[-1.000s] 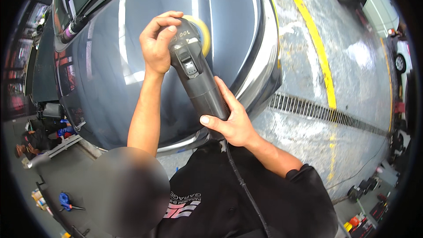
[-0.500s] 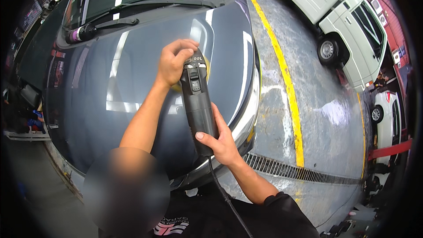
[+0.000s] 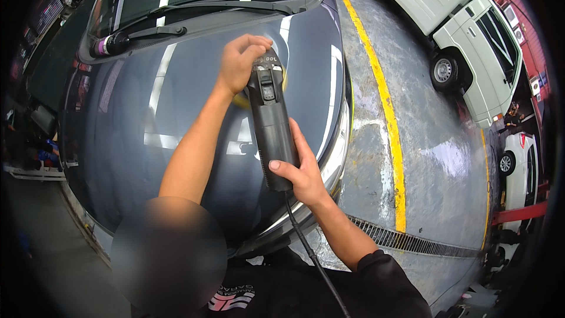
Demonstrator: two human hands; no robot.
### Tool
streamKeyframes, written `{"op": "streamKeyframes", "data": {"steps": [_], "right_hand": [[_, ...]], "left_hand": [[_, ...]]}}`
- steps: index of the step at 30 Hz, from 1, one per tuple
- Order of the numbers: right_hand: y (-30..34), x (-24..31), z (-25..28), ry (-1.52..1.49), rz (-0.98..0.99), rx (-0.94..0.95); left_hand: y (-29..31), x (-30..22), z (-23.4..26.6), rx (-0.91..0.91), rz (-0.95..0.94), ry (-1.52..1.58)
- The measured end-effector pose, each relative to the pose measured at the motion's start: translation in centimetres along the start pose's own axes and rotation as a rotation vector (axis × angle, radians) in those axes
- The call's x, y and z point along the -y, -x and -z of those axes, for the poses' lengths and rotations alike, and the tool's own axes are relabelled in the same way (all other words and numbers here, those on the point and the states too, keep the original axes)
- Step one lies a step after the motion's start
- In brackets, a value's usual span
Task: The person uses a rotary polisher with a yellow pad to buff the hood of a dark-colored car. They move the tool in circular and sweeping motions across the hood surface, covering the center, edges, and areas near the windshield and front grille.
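A black corded polishing machine [image 3: 272,123] lies lengthwise on the glossy grey car hood [image 3: 176,135], its yellow pad [image 3: 285,76] pressed to the paint near the windscreen. My left hand [image 3: 238,62] is clamped over the machine's head. My right hand [image 3: 300,171] grips the rear of its body, where the black cord [image 3: 312,259] leaves toward my chest. Most of the pad is hidden under the head and my left hand.
Wipers [image 3: 194,15] and windscreen lie beyond the hood. To the right runs wet concrete floor with a yellow line [image 3: 391,141] and a drain grate [image 3: 412,241]. A white van [image 3: 459,29] and another white car [image 3: 518,165] are parked further right.
The view has swung so more of the windscreen and the white van show. The polisher has travelled up the hood toward the windscreen with both hands still on it.
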State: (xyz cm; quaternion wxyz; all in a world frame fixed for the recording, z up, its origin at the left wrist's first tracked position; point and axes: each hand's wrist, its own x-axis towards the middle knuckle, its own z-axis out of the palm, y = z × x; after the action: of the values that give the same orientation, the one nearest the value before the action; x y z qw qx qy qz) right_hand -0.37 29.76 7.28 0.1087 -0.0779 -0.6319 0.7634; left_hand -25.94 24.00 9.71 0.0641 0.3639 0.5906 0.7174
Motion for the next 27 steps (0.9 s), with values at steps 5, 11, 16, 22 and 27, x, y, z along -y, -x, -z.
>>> {"op": "streamKeyframes", "data": {"steps": [5,11,16,22,27], "right_hand": [[-1.3,0.1,0.3,-0.027,0.006,-0.020],[-3.3,-0.5,2.1,0.063,0.094,-0.057],[-5.1,-0.7,2.4,0.020,0.083,-0.033],[-6.3,-0.1,3.2,0.012,0.075,-0.056],[-7.8,-0.1,2.9,0.053,0.094,-0.078]], "left_hand": [[-1.7,0.7,0.1,0.002,0.022,-0.002],[-4.0,2.5,-0.2,0.011,-0.023,-0.048],[-6.3,5.6,2.2,0.054,-0.029,0.044],[-7.7,6.1,2.1,0.054,-0.028,0.021],[-9.1,7.0,3.7,0.076,-0.031,-0.015]]}}
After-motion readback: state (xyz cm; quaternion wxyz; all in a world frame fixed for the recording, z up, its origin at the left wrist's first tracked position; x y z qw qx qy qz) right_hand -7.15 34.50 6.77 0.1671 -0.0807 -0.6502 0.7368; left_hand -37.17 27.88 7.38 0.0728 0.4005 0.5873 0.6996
